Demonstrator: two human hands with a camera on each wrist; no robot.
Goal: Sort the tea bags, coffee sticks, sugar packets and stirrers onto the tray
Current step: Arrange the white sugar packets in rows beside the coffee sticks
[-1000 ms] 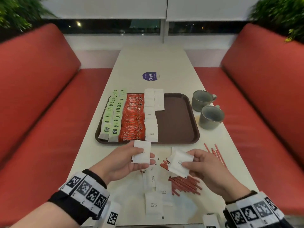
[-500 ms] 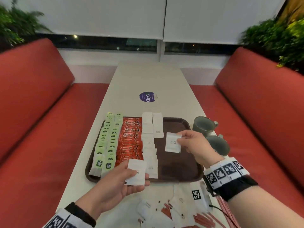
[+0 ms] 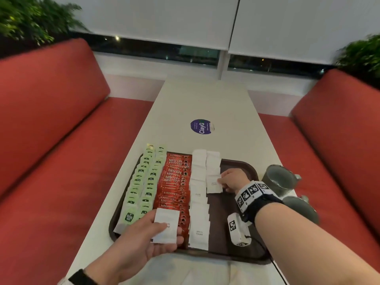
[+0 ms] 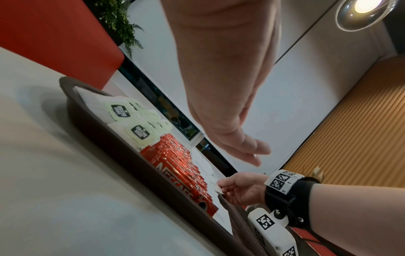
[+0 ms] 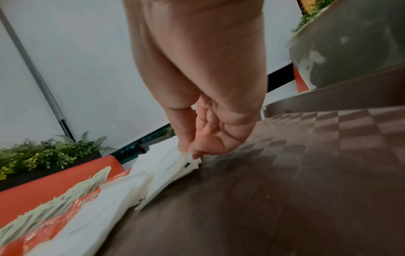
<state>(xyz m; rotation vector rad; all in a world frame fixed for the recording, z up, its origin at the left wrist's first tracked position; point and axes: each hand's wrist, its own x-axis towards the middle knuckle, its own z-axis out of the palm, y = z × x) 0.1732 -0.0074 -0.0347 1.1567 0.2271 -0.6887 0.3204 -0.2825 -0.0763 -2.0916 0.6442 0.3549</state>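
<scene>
Brown plastic tray (image 3: 244,167) on a pale worktop (image 3: 205,103), head view. From left to right the tray carries two columns of green tea bags (image 3: 144,182), a column of red coffee sticks (image 3: 174,188) and a full column of white sugar packets (image 3: 198,202), with a shorter second column begun at the far end. The right hand (image 3: 231,179) reaches over the tray and pinches one sugar packet (image 3: 214,183) by its right edge, thumb and fingertips closed on it; the packet lies at the near end of the short column, overlapping the packet beyond it. In the right wrist view the same pinch sits low over the checkered tray floor. The left hand (image 3: 144,243) hovers above the tray's near edge, thumb pressing a second sugar packet (image 3: 166,225) onto its curled fingers, over the near ends of the coffee sticks. Two grey mugs (image 3: 279,179) stand on the worktop just right of the tray. A round blue sticker (image 3: 202,127) lies beyond it. Red bench seats (image 3: 51,140) flank the worktop.
</scene>
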